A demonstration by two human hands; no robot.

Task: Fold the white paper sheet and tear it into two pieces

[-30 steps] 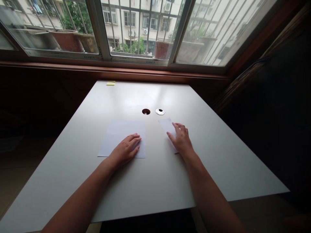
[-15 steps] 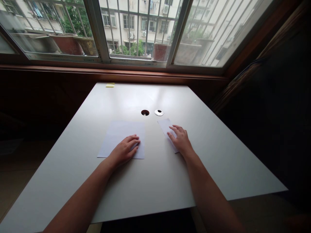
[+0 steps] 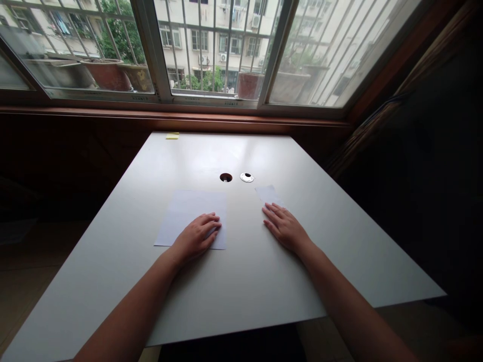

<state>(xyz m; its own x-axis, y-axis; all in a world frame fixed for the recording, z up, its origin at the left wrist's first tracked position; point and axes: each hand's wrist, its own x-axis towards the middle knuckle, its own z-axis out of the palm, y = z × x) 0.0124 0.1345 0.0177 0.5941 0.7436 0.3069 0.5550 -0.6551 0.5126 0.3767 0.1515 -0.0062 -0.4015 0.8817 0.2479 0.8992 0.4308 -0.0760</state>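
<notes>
A large sheet of white paper (image 3: pixel 181 216) lies flat on the white table (image 3: pixel 241 291). My left hand (image 3: pixel 198 233) rests on its lower right part with the fingers stretched out. To the right lies a narrower strip of paper (image 3: pixel 267 193), and only its far end shows. My right hand (image 3: pixel 284 226) lies flat over the rest of the strip, fingers extended and pointing up and left. Neither hand grasps anything that I can see.
Beyond the papers are a round hole (image 3: pixel 226 177) in the tabletop and a loose silver round cover (image 3: pixel 247 177). A yellow sticky note (image 3: pixel 172 136) lies at the far left edge. A barred window (image 3: pixel 215 50) stands behind the table.
My right hand has shifted right and flattened over the paper strip, which has also slid to the right. My left hand stays on the large sheet.
</notes>
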